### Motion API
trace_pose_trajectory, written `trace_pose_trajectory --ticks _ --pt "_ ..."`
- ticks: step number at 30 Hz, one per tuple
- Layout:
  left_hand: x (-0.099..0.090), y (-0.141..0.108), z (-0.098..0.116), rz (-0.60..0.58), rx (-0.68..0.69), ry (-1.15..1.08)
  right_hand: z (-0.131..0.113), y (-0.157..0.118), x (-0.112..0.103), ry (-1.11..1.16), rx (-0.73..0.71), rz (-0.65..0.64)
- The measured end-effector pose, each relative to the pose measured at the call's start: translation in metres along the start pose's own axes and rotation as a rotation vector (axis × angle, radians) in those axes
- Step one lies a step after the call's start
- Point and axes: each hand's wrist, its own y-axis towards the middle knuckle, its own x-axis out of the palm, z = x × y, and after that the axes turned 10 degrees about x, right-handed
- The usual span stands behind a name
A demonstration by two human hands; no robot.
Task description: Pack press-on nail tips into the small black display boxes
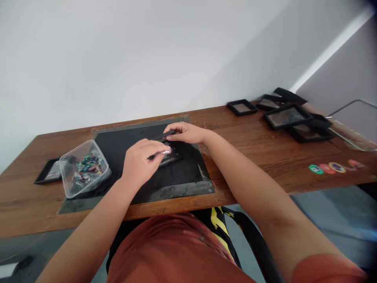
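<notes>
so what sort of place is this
Probably a craft or assembly workspace, though that's a guess: a brown wooden table bears a clear plastic tub of small mixed-colour pieces and several black rectangular frames.

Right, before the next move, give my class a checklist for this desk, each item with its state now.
1. Dark flat piece over the black mat: ok.
2. Plastic tub open, small mixed-coloured pieces inside: ok.
3. Left hand holding a small shiny item: ok.
4. Right hand gripping the dark flat piece: cannot tell; the contact is partly hidden.
5. Black frames at the far right stacked neatly: not ok, several overlap at angles.
</notes>
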Motion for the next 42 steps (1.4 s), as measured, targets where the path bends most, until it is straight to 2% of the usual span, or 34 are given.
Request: trace_pose_trajectory --ticks 2,7,11,15,21,26,32,35,38,42 --pt "-0.004 -0.004 0.006 0.016 0.073 -0.025 0.002 0.0 0.003 0.041 0.014 -0.005" --pt "-0.007 -0.016 0.02 0.117 -0.018 -0.313 -0.004 -0.005 0.017 0.056 0.052 -0.013" --pt "-0.003 -0.025 0.015 0.049 0.017 -0.355 -0.012 -0.009 0.024 0.05 0.071 0.027" --pt "-0.001 -0.031 0.004 -0.034 0.032 -0.337 -0.013 -0.011 0.025 0.107 0.181 0.108" --pt "-0.01 -0.03 -0.002 -0.116 -0.011 -0.332 -0.011 -0.016 0.02 0.257 0.26 0.051" --pt "-0.008 -0.036 -0.009 -0.134 -0.23 -0.441 -0.01 -0.019 0.019 0.261 0.314 0.004" --pt "-0.006 -0.043 -0.013 -0.292 -0.384 -0.467 -0.016 -0.021 0.017 0.218 0.323 0.027" --pt "-0.007 -0.041 -0.015 -0.262 -0.509 -0.489 -0.017 -0.021 0.016 0.196 0.318 0.031" --pt "-0.008 -0.038 -0.017 -0.203 -0.625 -0.541 -0.016 -0.024 0.012 0.12 0.27 0.099" --pt "-0.008 -0.036 -0.021 -0.15 -0.699 -0.613 -0.02 -0.032 0.006 -0.079 0.16 0.194"
